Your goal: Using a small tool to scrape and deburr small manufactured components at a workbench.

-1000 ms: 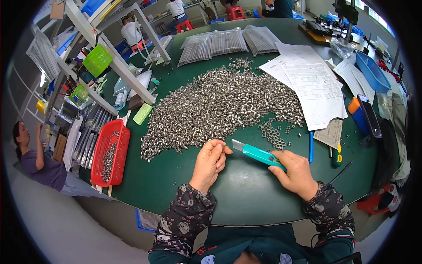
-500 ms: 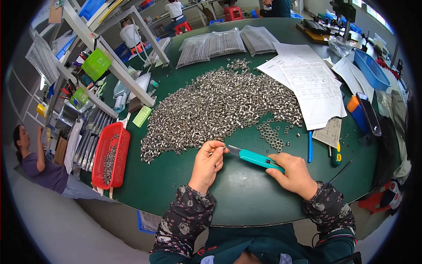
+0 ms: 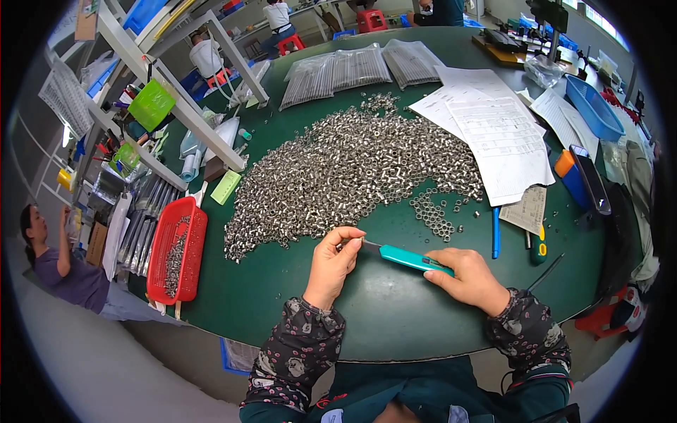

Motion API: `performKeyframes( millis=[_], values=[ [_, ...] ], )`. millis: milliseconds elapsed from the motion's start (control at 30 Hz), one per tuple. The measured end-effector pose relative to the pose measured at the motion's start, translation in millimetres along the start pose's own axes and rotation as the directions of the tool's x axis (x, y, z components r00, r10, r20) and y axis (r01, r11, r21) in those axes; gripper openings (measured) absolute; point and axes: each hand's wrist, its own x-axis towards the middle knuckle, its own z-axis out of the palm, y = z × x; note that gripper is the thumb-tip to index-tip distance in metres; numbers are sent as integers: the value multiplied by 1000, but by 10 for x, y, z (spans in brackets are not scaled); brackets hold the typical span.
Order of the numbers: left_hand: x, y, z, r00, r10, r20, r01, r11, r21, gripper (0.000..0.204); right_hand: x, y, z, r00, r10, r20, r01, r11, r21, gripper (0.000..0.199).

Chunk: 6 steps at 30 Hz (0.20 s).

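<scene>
My right hand (image 3: pixel 469 276) is closed around the teal handle of a utility knife (image 3: pixel 409 257). The knife's blade points left, and its tip meets the fingertips of my left hand (image 3: pixel 331 266). Between that thumb and forefinger is a small metal ring, mostly hidden by the fingers. Just beyond both hands spreads a broad heap of short shiny metal rings (image 3: pixel 338 166) on the green table (image 3: pixel 395 317). A loose patch of thinner-looking rings (image 3: pixel 434 217) lies at the heap's right front edge.
A red basket (image 3: pixel 158 271) with metal pieces stands at the left, near a shelf frame (image 3: pixel 190 116). Bagged rods (image 3: pixel 360 69) lie behind the heap. To the right are paper sheets (image 3: pixel 497 144), a blue pen (image 3: pixel 496 233), a phone (image 3: pixel 589 180) and a blue tray (image 3: pixel 594 109).
The knife has shifted slightly left, bringing its blade tip in to the left fingertips. The ring, seen at those fingertips before, is now more covered. Both hands otherwise stay nearly in place.
</scene>
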Motion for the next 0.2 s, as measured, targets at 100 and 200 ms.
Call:
performKeyframes(
  millis=[100, 200],
  values=[
    [3, 0, -5, 1000, 17, 9, -18, 1000, 25, 13, -9, -93, -44, 1000, -1, -26, -1, 999, -46, 28],
    [-2, 17, 14, 1000, 30, -3, -30, 999, -31, 14, -52, -160, -12, 993, -71, -90, 39, 948, -316, 38]
  ],
)
